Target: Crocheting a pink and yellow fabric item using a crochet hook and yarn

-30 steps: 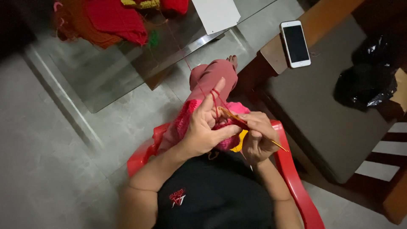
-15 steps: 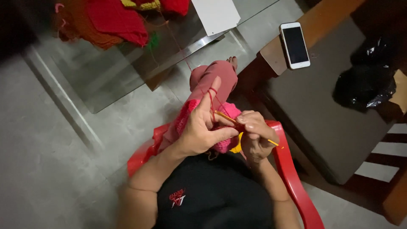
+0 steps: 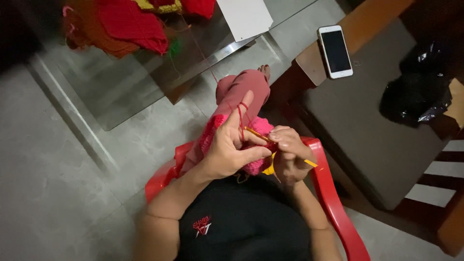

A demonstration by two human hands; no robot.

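Left hand (image 3: 231, 150) hides the pink crochet piece (image 3: 258, 126) — hook (image 3: 261, 137) tip unseen.

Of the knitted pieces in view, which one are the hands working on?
The pink piece in the lap, between the left hand and right hand with its hook. The red and orange pieces lie untouched on the glass table.

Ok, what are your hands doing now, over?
Left hand tensions red yarn, grips pink crochet piece. Right hand holds yellow hook. Nothing in the way.
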